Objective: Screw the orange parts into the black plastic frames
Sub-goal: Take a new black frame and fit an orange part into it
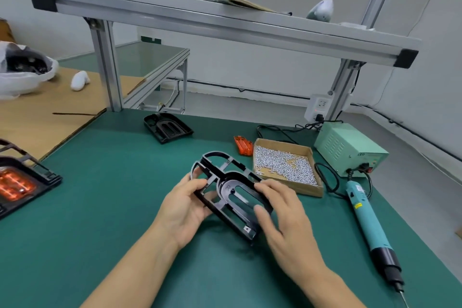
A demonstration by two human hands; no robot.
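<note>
A black plastic frame [231, 190] is held tilted just above the green mat in the middle of the bench. My left hand [186, 207] grips its left edge, thumb on top. My right hand [282, 212] holds its right side, thumb over the lower rim and fingers along the far edge. An orange part [243, 145] lies on the mat behind it, left of the screw box. A second black frame [167, 127] lies further back. At the left edge stands a stack of frames with orange parts fitted [17, 182].
A cardboard box of small silver screws [285, 165] sits right of the frame. A teal electric screwdriver [372, 230] lies along the right side, cabled to a pale green power unit [347, 149]. An aluminium shelf frame [107, 65] stands behind. Cardboard sheet [42, 112] covers the left bench.
</note>
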